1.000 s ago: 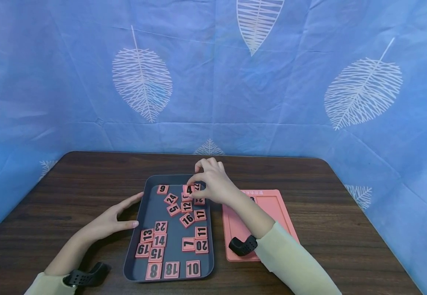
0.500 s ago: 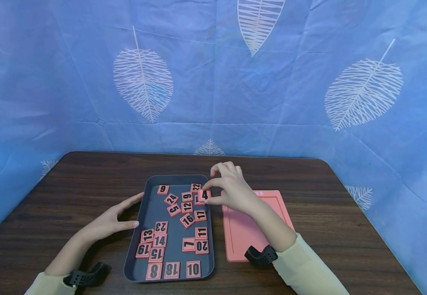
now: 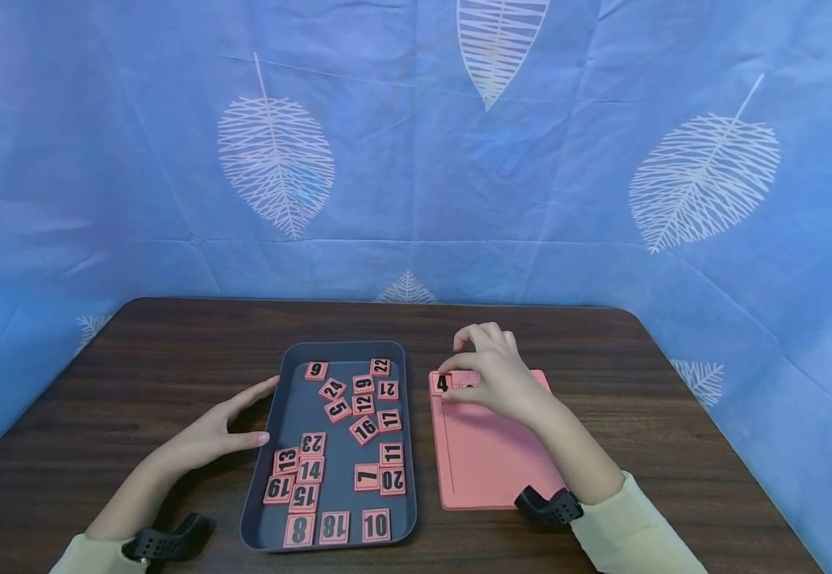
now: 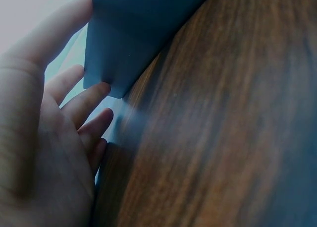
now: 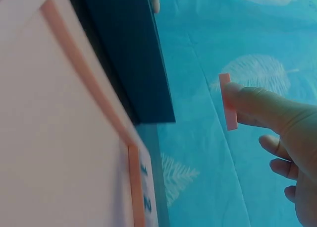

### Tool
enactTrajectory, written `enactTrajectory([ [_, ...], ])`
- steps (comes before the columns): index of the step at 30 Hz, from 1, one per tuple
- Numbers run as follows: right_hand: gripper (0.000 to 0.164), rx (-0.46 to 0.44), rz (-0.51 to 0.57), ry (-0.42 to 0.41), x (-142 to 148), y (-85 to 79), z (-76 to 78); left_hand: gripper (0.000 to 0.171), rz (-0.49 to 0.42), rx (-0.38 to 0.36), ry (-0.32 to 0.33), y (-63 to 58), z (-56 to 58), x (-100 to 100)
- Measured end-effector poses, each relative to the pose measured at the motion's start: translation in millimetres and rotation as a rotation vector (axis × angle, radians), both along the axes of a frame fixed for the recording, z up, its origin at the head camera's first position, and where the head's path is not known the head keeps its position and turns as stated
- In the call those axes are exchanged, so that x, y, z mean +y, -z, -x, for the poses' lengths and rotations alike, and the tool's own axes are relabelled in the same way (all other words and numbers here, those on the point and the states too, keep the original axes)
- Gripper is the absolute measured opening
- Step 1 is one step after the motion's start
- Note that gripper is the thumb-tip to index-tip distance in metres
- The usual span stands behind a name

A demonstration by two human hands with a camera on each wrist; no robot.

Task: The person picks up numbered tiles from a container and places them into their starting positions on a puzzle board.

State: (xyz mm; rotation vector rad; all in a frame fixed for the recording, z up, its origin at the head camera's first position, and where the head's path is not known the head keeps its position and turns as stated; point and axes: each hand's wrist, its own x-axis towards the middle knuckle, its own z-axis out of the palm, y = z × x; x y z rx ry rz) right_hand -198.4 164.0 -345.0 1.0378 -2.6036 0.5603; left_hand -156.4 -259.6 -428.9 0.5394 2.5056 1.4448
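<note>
My right hand point(image 3: 498, 376) pinches a pink number tile marked 4 point(image 3: 440, 385) between thumb and fingers, over the top left corner of the pink puzzle board point(image 3: 490, 458). Seen edge-on in the right wrist view, the tile point(image 5: 229, 109) is held above the board's level. Digits 1 and 2 point(image 5: 145, 190) show at the board's far end there; in the head view the hand partly hides that row. My left hand point(image 3: 203, 434) rests its spread thumb and fingertips against the left wall of the dark grey tray point(image 3: 340, 474). That wall point(image 4: 124, 43) fills the top of the left wrist view.
Several number tiles lie loose in the tray, among them 10 point(image 3: 376, 525), 16 point(image 3: 364, 430) and 24 point(image 3: 332, 389). Tray and board stand side by side on a dark wooden table point(image 3: 645, 414). A blue leaf-patterned cloth point(image 3: 416, 159) hangs behind.
My right hand has carried the tile marked 4 rightwards, from the tray's upper right part to the board's top left corner. The left hand stays at the tray.
</note>
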Motion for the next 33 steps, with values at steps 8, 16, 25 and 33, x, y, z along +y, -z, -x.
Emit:
enactTrajectory([
  [8, 0.026, -0.013, -0.017, 0.023, 30, 7.2, 3.0, 0.076, -0.004, 0.009, 0.009, -1.5, -1.6, 2],
  [16, 0.025, -0.038, -0.043, 0.056, 58, 16.4, 6.6, 0.076, -0.004, 0.010, 0.011, -2.8, -2.7, 2],
  [25, 0.024, -0.062, -0.047, 0.102, 80, 24.2, 13.0, 0.076, 0.005, 0.017, 0.013, -4.6, -3.0, 1],
  [33, 0.024, -0.099, -0.066, 0.124, 93, 31.2, 20.1, 0.076, 0.004, 0.014, 0.013, -3.8, -3.2, 1],
])
